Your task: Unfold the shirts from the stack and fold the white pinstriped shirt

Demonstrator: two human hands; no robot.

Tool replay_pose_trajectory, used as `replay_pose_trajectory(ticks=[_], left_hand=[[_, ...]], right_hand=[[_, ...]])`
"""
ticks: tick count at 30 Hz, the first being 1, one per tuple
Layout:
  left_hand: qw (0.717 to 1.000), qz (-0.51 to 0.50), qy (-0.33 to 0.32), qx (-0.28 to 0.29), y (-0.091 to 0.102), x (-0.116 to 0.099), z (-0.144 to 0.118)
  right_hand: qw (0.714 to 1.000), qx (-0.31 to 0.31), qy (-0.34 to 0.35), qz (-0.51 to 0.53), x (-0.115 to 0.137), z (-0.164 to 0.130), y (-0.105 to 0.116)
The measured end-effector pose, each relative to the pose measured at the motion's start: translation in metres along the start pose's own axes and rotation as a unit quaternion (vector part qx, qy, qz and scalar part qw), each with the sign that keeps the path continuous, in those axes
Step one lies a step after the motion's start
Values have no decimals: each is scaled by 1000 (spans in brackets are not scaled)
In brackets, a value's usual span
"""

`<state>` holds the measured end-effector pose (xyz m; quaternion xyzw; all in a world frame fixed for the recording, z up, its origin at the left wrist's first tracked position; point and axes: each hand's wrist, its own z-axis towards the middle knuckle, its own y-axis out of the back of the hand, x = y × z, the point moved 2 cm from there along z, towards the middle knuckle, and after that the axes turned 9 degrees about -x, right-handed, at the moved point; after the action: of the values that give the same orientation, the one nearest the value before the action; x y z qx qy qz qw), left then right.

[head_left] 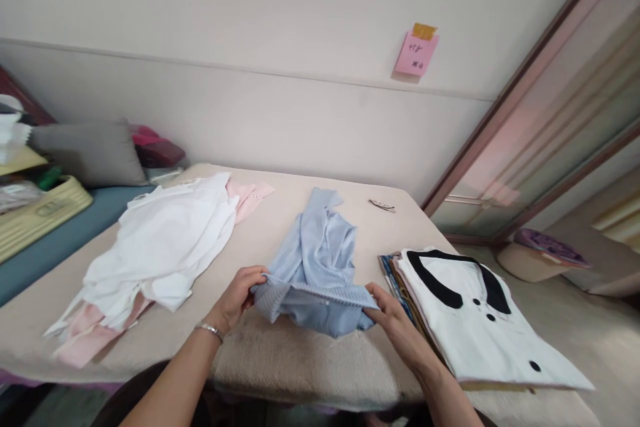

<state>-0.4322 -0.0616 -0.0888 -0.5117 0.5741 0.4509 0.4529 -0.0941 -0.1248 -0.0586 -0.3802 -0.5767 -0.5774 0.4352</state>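
A light blue knit garment lies crumpled in the middle of the beige table. My left hand grips its ribbed hem at the left end. At the right end of the same hem my right hand pinches the fabric. The hem is stretched between both hands near the table's front. A thin bracelet sits on my left wrist.
A loose pile of white and pink clothes lies to the left. A folded stack topped by a white garment with a black collar sits at the right. A hair clip lies at the far edge. Cushions and a basket stand far left.
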Motion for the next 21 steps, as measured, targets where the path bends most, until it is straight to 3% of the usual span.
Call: replay_pose_trajectory(ticks=[2, 4, 6, 8, 11, 14, 19, 21], left_hand=[[996, 74, 28, -43, 5, 7, 6], [975, 196, 16, -106, 11, 12, 12], [939, 301, -43, -163, 15, 11, 15], [911, 350, -121, -182, 16, 6, 16], [903, 364, -193, -124, 11, 1, 13], [889, 409, -199, -52, 2, 5, 9], [835, 525, -156, -42, -7, 16, 5], [842, 515, -158, -42, -8, 15, 6]], right_hand=[[999, 12, -14, -45, -10, 3, 1], [988, -6, -25, -155, -24, 7, 0], [968, -30, -31, -246, -35, 10, -2], [960, -37, -28, -276, -40, 11, -4], [962, -34, -20, -270, -35, 8, -3], [968, -1, -11, -252, -28, 4, -1], [969, 37, -2, -244, -33, 2, 0], [972, 22, -7, -235, -36, 4, 2]])
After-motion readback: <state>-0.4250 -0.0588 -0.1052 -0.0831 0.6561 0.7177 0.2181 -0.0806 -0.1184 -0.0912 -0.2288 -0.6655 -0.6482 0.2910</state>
